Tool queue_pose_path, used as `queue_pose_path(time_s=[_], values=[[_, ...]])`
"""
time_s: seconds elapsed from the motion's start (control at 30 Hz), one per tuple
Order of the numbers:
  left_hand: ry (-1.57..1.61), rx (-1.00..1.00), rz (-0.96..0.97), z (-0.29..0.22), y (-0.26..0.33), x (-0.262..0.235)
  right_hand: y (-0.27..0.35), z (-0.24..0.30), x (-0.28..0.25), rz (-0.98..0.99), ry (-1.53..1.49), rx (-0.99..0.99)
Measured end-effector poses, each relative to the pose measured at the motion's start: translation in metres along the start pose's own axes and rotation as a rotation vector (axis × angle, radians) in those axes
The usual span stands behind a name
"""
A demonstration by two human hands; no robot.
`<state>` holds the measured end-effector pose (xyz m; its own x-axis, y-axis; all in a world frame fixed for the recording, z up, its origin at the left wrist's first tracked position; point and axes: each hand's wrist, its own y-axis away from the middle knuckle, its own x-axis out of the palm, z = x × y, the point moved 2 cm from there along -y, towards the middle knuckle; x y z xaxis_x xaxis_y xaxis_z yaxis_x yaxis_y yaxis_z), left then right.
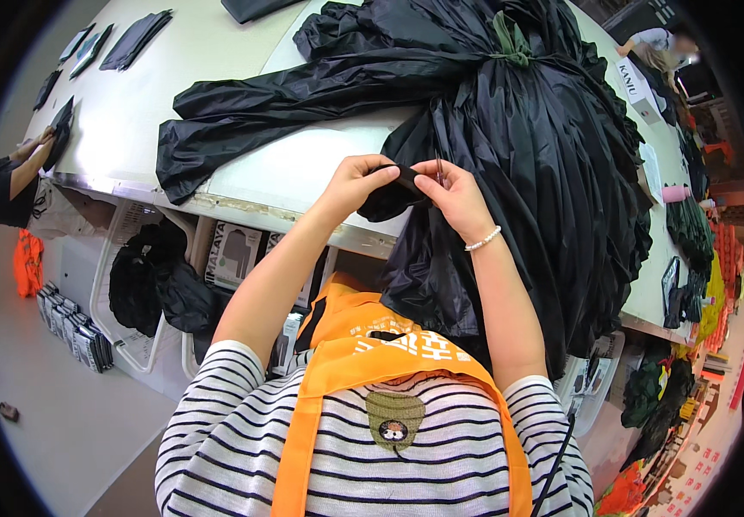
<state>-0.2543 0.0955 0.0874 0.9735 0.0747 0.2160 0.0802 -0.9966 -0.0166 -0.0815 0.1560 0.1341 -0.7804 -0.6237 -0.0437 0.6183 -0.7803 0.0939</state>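
Between my two hands a small folded edge of black fabric (395, 195) is held up above the table's front edge. My left hand (356, 184) is closed, pinching its left side between thumb and fingers. My right hand (458, 200), with a beaded bracelet at the wrist, is closed on the right side of the same edge. A thin dark pointed tool (440, 170) shows at the right fingers; its kind is hard to make out. Just beyond lies a big heap of shiny black garments (553, 164), gathered with a dark green cloth tie (511, 43) and hanging over the front edge.
The white table (277, 177) has folded dark packs (136, 40) at far left, where another person's hands (38, 148) hold black cloth. Under it stand a white basket frame (118, 258) with black cloth and a printed box (232, 254). A white box (639, 89) stands at right.
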Motion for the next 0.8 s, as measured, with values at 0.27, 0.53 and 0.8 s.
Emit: queue_pose_path(time_s=[0.27,0.53,0.8], values=[[0.401,-0.293,-0.056,0.019,-0.011,0.014,0.010,-0.003,-0.020,-0.033,0.074,0.072],[-0.479,-0.172,0.445,0.049,0.032,0.105,-0.008,-0.015,-0.017,-0.045,0.345,-0.042],[-0.453,0.218,0.537,0.068,0.074,0.056,0.004,-0.161,-0.011,0.123,0.885,0.037]])
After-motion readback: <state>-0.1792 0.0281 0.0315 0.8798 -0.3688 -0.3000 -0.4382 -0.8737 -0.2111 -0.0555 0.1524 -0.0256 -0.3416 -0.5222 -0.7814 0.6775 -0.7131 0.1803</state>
